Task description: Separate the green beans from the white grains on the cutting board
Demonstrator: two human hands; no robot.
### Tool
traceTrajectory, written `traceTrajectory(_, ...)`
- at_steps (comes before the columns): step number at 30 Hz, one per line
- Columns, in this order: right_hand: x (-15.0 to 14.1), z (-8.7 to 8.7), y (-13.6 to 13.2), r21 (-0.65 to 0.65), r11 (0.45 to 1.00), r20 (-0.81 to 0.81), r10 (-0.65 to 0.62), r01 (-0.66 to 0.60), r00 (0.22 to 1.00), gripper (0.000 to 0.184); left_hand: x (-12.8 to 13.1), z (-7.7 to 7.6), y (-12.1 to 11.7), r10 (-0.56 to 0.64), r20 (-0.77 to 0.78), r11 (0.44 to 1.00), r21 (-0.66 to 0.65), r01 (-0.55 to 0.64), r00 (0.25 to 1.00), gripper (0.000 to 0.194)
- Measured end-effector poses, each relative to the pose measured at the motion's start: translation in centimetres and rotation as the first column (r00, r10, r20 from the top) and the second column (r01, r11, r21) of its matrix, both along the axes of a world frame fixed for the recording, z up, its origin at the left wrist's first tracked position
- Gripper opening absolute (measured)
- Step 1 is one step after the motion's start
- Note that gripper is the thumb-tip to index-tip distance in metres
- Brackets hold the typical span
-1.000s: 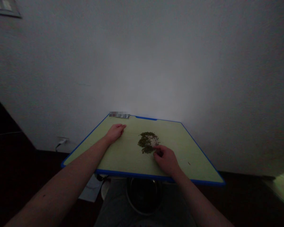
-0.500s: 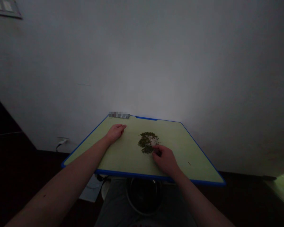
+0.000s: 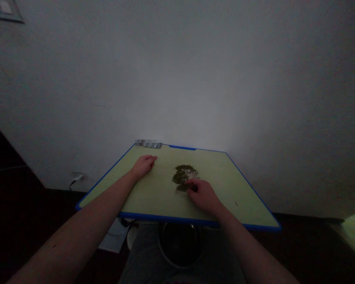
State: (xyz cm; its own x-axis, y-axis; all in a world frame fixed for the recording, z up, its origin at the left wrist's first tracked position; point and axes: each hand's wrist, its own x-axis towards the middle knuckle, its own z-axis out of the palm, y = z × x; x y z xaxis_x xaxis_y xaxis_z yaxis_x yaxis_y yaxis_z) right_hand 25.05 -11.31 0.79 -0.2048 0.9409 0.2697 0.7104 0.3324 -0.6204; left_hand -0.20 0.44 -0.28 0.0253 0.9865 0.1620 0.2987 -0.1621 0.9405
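I see a shiny-rimmed bowl (image 3: 182,244) below the near edge of the desk (image 3: 154,197). The right hand (image 3: 203,194), fingers narrowly parted, covers part of the grain pile (image 3: 181,173); I can't tell whether they pinch anything. The left hand (image 3: 143,166) rests curled to the left, its grip hidden from me. Mid-desk, the greenish-brown pile spreads loosely, paler at right. Blue trim borders the pale-green top; a dim grey wall (image 3: 180,79) stands beyond.

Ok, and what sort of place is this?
Probably a room in a home, though I can't be certain: small greenish bits lie on a blue-edged table by a plain wall with a plug low on it.
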Motion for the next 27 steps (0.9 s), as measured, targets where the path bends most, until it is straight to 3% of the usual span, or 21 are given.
traceTrajectory(8, -2.5, 2.4, 1.2, -0.001, 0.983, -0.025, 0.181, -0.181, 0.983, 0.025, 0.2, 0.3, -0.4, -0.003, 0.023, 1.000, 0.001, 0.003, 1.000, 0.039)
traceTrajectory(12, -4.2, 2.6, -1.4, 0.020, 0.994, 0.036, 0.104, -0.105, 0.994, 0.030, 0.2, 0.5, -0.5, -0.005, 0.012, 1.000, 0.003, 0.005, 1.000, 0.039)
traceTrajectory(14, -4.9, 2.1, -3.1, 0.038, 0.997, 0.021, 0.071, -0.072, 0.997, 0.038, 0.2, 0.5, -0.5, 0.000, 0.006, 1.000, 0.004, 0.000, 1.000, 0.039)
traceTrajectory(17, -5.4, 1.2, -4.6, 0.045, 0.999, 0.031, 0.008, -0.009, 0.999, 0.034, 0.2, 0.4, -0.4, 0.006, 0.007, 1.000, 0.009, -0.006, 1.000, 0.040)
traceTrajectory(22, -4.7, 0.6, -4.5, 0.026, 0.991, 0.046, -0.129, 0.128, 0.991, 0.028, 0.1, 0.3, -0.3, 0.008, -0.005, 1.000, 0.003, -0.008, 1.000, 0.039)
traceTrajectory(27, -2.2, 0.4, -4.1, -0.022, 0.976, 0.003, -0.215, 0.215, 0.977, 0.019, 0.2, 0.2, -0.2, 0.001, 0.013, 1.000, 0.010, -0.001, 1.000, 0.038)
